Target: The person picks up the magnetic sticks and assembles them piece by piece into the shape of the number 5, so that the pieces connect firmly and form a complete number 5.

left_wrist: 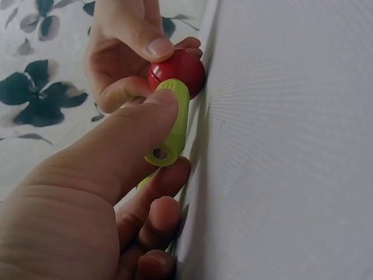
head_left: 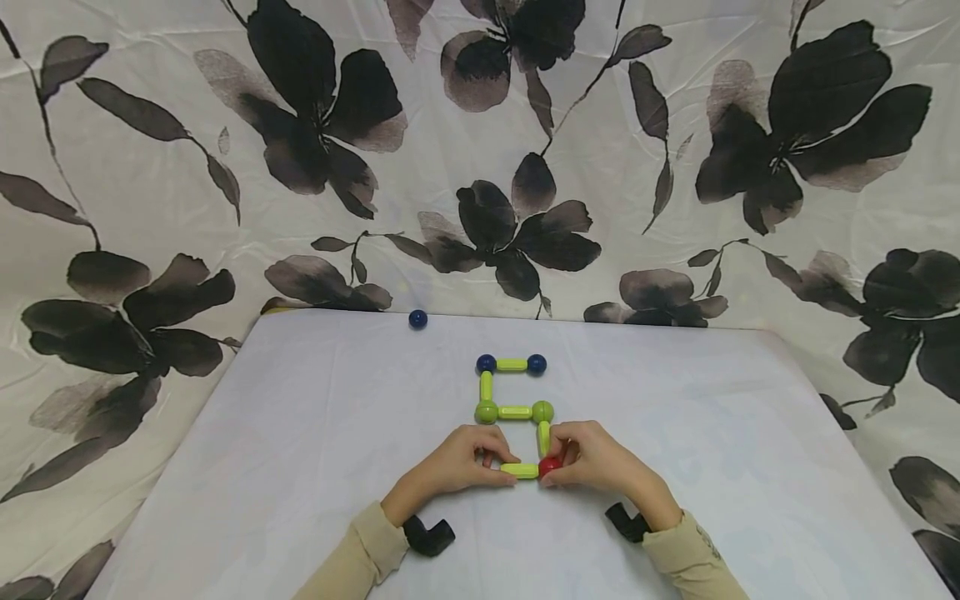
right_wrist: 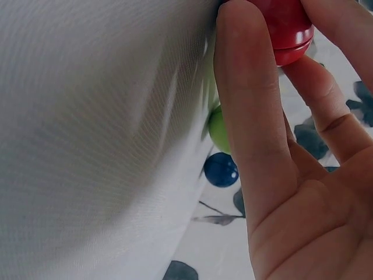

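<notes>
My left hand (head_left: 467, 460) pinches a short yellow-green rod (head_left: 519, 471) between thumb and fingers, low over the white table. The rod's far end meets a red ball (left_wrist: 178, 71), which my right hand (head_left: 596, 458) holds between thumb and fingertips. From the red ball another rod (head_left: 543, 437) runs up to a green ball (head_left: 542, 411). A level rod (head_left: 515, 412) links it to a second green ball (head_left: 486, 412). Above that, an upright rod (head_left: 486, 385) reaches a dark blue ball (head_left: 486, 363), and a top rod (head_left: 512, 365) ends at another blue ball (head_left: 536, 364).
A loose dark blue ball (head_left: 417, 319) lies by the back edge of the white table (head_left: 337, 400). Behind the table hangs a cloth (head_left: 420, 167) with dark flowers. Black straps with bent pieces (head_left: 430, 536) sit at both wrists.
</notes>
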`<state>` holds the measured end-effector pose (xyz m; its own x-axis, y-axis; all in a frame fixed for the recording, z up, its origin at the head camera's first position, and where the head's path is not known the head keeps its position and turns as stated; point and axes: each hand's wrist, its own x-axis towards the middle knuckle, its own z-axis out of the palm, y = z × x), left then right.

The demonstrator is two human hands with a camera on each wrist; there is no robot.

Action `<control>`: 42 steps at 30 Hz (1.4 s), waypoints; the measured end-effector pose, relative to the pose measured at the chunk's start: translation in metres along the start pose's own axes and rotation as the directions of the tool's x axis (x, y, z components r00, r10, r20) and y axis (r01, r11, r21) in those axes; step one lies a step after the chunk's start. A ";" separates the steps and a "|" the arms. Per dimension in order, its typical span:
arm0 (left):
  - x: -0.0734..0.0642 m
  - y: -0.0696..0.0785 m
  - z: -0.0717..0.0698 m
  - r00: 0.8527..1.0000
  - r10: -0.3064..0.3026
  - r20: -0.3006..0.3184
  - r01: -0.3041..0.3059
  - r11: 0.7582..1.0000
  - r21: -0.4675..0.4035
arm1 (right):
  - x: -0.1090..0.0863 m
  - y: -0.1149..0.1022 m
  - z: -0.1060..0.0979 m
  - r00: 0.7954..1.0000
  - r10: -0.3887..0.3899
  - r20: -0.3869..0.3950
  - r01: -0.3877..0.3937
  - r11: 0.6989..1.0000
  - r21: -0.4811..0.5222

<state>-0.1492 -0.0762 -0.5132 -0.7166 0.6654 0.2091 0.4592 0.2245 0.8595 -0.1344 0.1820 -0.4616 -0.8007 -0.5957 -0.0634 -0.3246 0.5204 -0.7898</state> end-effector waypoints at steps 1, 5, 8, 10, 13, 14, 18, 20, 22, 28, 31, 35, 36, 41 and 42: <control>0.000 0.000 0.000 1.000 -0.003 -0.001 0.003 1.000 0.004 | 0.000 0.000 0.000 1.000 -0.001 0.001 0.001 1.000 0.001; 0.000 0.000 0.000 1.000 -0.009 0.003 0.009 1.000 -0.002 | 0.000 0.000 0.000 1.000 0.002 0.003 -0.002 1.000 0.007; 0.000 0.000 0.000 1.000 -0.009 0.007 0.009 1.000 -0.002 | 0.000 0.000 0.000 1.000 0.004 0.003 -0.004 1.000 0.007; 0.000 0.001 0.000 1.000 -0.007 0.010 0.007 1.000 0.001 | 0.000 0.000 0.000 1.000 0.002 0.002 -0.002 1.000 0.006; 0.001 0.001 0.000 1.000 -0.008 0.016 0.008 1.000 0.002 | 0.000 0.000 0.000 1.000 0.003 0.003 -0.003 1.000 0.008; 0.001 0.001 0.000 1.000 -0.010 0.018 0.010 1.000 0.001 | 0.000 0.000 0.000 1.000 0.004 0.003 -0.004 1.000 0.010; 0.002 0.003 -0.004 0.999 -0.026 0.047 0.027 0.999 -0.017 | 0.000 0.001 0.000 1.000 0.006 0.001 -0.006 1.000 0.013; 0.002 0.006 -0.009 0.997 -0.046 0.062 0.048 0.998 -0.034 | 0.000 0.000 -0.001 1.000 0.004 0.002 -0.004 1.000 0.014; 0.002 0.010 -0.017 0.994 -0.082 0.070 0.085 0.995 -0.044 | 0.000 -0.001 -0.001 1.000 0.003 0.004 -0.003 1.000 0.017; 0.001 0.014 -0.052 0.986 -0.163 0.048 0.164 0.986 -0.020 | 0.000 -0.003 -0.002 1.000 0.017 0.007 -0.017 0.999 0.030; 0.002 0.012 -0.075 0.985 -0.175 0.011 0.175 0.984 0.020 | 0.000 -0.003 -0.001 0.999 0.031 0.012 -0.031 0.999 0.041; 0.009 0.006 -0.104 0.969 -0.209 -0.133 0.222 0.971 0.094 | 0.000 -0.003 -0.001 0.999 0.035 0.012 -0.035 0.999 0.041; 0.012 0.004 -0.111 0.960 -0.208 -0.187 0.231 0.966 0.113 | 0.000 -0.002 -0.001 0.999 0.033 0.012 -0.033 0.999 0.040; 0.030 -0.013 -0.141 0.881 -0.146 -0.449 0.262 0.942 0.208 | -0.001 -0.001 -0.001 1.000 0.027 0.010 -0.028 0.999 0.040; 0.034 -0.018 -0.146 0.871 -0.131 -0.474 0.266 0.936 0.230 | -0.001 -0.001 -0.001 1.000 0.028 0.009 -0.028 0.999 0.042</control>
<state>-0.2587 -0.1616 -0.4530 -0.9329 0.2121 0.2910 0.3602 0.5511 0.7527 -0.1339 0.1828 -0.4600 -0.8046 -0.5868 -0.0910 -0.2806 0.5106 -0.8127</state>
